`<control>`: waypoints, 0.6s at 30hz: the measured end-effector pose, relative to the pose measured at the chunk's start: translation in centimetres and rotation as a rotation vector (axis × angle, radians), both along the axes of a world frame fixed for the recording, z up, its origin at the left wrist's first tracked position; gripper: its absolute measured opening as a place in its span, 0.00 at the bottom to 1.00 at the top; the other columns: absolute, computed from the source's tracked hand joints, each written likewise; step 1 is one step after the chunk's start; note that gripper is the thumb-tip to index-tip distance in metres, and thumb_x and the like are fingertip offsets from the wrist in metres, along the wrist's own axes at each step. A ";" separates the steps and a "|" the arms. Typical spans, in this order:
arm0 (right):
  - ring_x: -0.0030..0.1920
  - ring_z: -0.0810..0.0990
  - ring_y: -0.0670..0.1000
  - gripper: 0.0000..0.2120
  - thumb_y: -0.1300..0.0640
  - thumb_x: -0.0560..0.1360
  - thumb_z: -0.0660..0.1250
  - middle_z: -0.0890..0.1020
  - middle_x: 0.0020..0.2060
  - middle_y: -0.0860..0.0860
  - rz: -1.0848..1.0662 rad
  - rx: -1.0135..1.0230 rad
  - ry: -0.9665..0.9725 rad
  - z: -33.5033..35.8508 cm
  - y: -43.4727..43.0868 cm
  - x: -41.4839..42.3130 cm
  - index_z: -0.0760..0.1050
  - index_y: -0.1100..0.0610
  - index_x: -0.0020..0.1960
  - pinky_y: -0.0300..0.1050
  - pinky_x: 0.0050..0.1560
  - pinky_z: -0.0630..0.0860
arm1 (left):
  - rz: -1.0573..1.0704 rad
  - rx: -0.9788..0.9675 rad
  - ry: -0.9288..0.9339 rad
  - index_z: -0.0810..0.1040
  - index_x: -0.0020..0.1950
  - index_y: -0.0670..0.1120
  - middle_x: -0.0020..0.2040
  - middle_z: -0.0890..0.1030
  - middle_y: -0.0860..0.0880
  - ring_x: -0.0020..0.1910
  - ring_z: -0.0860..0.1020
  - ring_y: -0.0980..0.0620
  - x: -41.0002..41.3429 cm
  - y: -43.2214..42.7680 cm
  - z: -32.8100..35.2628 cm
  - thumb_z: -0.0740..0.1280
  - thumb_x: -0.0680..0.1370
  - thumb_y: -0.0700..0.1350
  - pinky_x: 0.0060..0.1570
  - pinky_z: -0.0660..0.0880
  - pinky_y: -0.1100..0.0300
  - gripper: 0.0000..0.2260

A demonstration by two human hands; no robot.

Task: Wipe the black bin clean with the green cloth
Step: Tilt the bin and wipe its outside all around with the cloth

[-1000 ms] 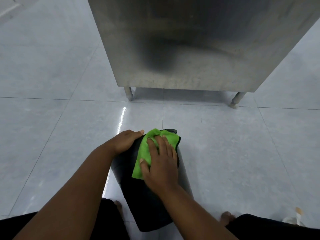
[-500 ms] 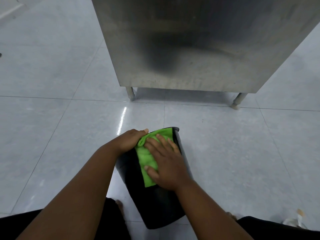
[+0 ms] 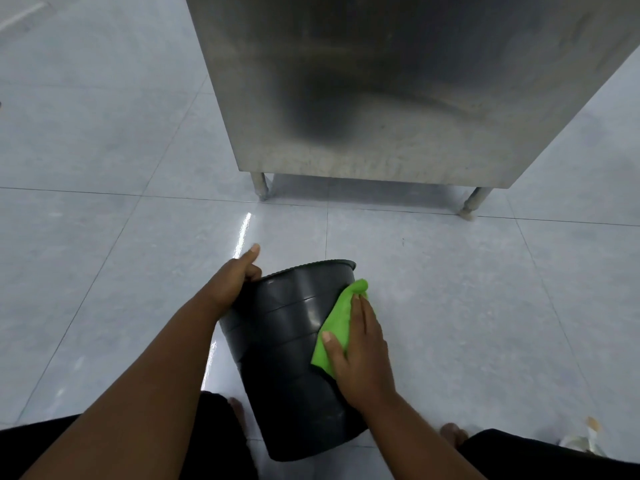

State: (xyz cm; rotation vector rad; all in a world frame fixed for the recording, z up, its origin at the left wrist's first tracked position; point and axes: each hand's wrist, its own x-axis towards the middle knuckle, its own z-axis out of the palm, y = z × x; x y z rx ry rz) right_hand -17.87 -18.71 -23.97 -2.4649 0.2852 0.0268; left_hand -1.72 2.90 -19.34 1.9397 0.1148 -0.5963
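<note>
In the head view, the black bin (image 3: 287, 348) lies tilted on the pale tiled floor (image 3: 104, 254), its open rim pointing away from the person and its base close to the knees, between two bare feet (image 3: 452, 433). The left hand (image 3: 232, 282) grips the bin at the rim on its left side, fingers curled down over the far edge and out of sight, thumb sticking up free; the hand is clamped on the bin. The right hand (image 3: 360, 355) lies flat on the bin's right flank, fingers (image 3: 363, 313) held together and stretched toward the rim, pressing the green cloth (image 3: 337, 320) against the ribbed black wall. The cloth sits under the palm and fingers, its bunched top corner poking out beyond the fingertips near the rim, its lower edge showing beside the thumb. The hand presses rather than pinches, so it is not closed around the cloth. Beyond the bin, well apart from it, stands a stainless steel cabinet (image 3: 398, 98) on short metal legs (image 3: 259, 187).
</note>
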 end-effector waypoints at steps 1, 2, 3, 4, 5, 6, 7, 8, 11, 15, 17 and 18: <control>0.80 0.52 0.56 0.45 0.25 0.74 0.46 0.51 0.81 0.52 0.049 -0.059 -0.037 0.4 0.9 -0.4 0.47 0.52 0.82 0.57 0.77 0.59 | 0.034 -0.025 -0.010 0.61 0.27 0.46 0.27 0.60 0.48 0.26 0.60 0.52 -0.3 0.7 -0.6 0.52 0.75 0.69 0.33 0.56 0.54 0.29; 0.81 0.47 0.57 0.44 0.27 0.75 0.50 0.49 0.82 0.52 0.126 -0.136 -0.073 0.9 1.9 -0.7 0.46 0.51 0.82 0.58 0.78 0.54 | 0.069 -0.007 -0.023 0.59 0.26 0.48 0.27 0.57 0.49 0.26 0.57 0.52 -0.7 1.4 -1.5 0.53 0.76 0.68 0.33 0.54 0.54 0.28; 0.81 0.45 0.58 0.43 0.28 0.75 0.53 0.48 0.82 0.52 0.212 -0.221 -0.112 1.4 2.9 -1.0 0.46 0.50 0.82 0.60 0.78 0.50 | 0.108 0.027 -0.025 0.59 0.25 0.49 0.26 0.57 0.50 0.26 0.57 0.52 -1.0 2.1 -2.1 0.55 0.77 0.66 0.33 0.53 0.54 0.27; 0.81 0.44 0.60 0.43 0.29 0.75 0.55 0.48 0.82 0.52 0.294 -0.289 -0.155 1.9 3.7 -1.1 0.48 0.49 0.82 0.64 0.77 0.48 | 0.133 0.079 -0.012 0.61 0.24 0.49 0.24 0.58 0.51 0.27 0.58 0.50 -1.1 2.6 -2.5 0.57 0.76 0.65 0.33 0.54 0.55 0.27; 0.81 0.45 0.61 0.42 0.30 0.74 0.57 0.49 0.82 0.51 0.362 -0.336 -0.196 2.2 4.4 -1.2 0.51 0.49 0.81 0.67 0.76 0.48 | 0.131 0.128 -0.004 0.65 0.23 0.49 0.23 0.62 0.52 0.28 0.62 0.49 -1.0 3.0 -2.6 0.59 0.76 0.64 0.32 0.56 0.56 0.27; 0.81 0.46 0.61 0.41 0.30 0.74 0.58 0.50 0.82 0.51 0.408 -0.369 -0.222 2.4 4.9 -1.1 0.54 0.49 0.81 0.70 0.74 0.50 | 0.089 0.179 -0.004 0.71 0.25 0.47 0.23 0.68 0.51 0.31 0.67 0.47 -0.6 3.0 -2.0 0.60 0.77 0.63 0.32 0.60 0.57 0.27; 0.81 0.46 0.61 0.41 0.31 0.74 0.60 0.51 0.82 0.50 0.444 -0.391 -0.237 2.5 5.2 -1.0 0.57 0.48 0.80 0.71 0.73 0.51 | 0.030 0.218 -0.006 0.77 0.28 0.47 0.27 0.75 0.50 0.34 0.72 0.46 -0.1 2.5 -1.0 0.59 0.78 0.64 0.33 0.64 0.58 0.27; 0.81 0.46 0.61 0.40 0.32 0.73 0.61 0.51 0.82 0.50 0.485 -0.405 -0.247 2.4 5.6 -0.9 0.58 0.48 0.80 0.72 0.72 0.51 | -0.050 0.224 0.001 0.81 0.33 0.46 0.32 0.79 0.47 0.37 0.75 0.45 0.5 1.6 0.3 0.57 0.79 0.65 0.35 0.68 0.58 0.28; 0.81 0.43 0.59 0.38 0.35 0.73 0.62 0.52 0.81 0.48 0.674 -0.413 -0.291 1.9 6.8 -0.4 0.60 0.48 0.79 0.71 0.75 0.44 | -0.295 0.181 0.093 0.84 0.48 0.45 0.46 0.83 0.45 0.44 0.78 0.47 1.0 -2.6 4.1 0.48 0.80 0.68 0.48 0.73 0.54 0.34; 0.81 0.47 0.56 0.35 0.37 0.75 0.64 0.59 0.80 0.47 0.848 -0.390 -0.376 2.0 6.3 2.2 0.63 0.49 0.78 0.65 0.78 0.43 | -0.367 0.202 0.089 0.83 0.51 0.51 0.54 0.84 0.48 0.56 0.80 0.49 0.2 -4.4 3.4 0.49 0.73 0.76 0.64 0.72 0.49 0.35; 0.81 0.51 0.54 0.35 0.37 0.74 0.66 0.65 0.78 0.46 0.786 -0.335 -0.421 1.7 4.4 3.9 0.66 0.49 0.77 0.62 0.79 0.45 | -0.334 0.165 0.052 0.83 0.43 0.52 0.45 0.83 0.52 0.47 0.80 0.51 0.2 -4.3 2.9 0.50 0.76 0.72 0.55 0.74 0.52 0.31; 0.81 0.51 0.53 0.35 0.36 0.74 0.66 0.65 0.78 0.46 0.718 -0.282 -0.420 1.5 3.5 4.4 0.65 0.49 0.77 0.62 0.78 0.47 | -0.321 0.162 0.031 0.83 0.41 0.52 0.42 0.83 0.53 0.45 0.80 0.51 0.3 -4.3 2.8 0.51 0.78 0.70 0.53 0.74 0.52 0.29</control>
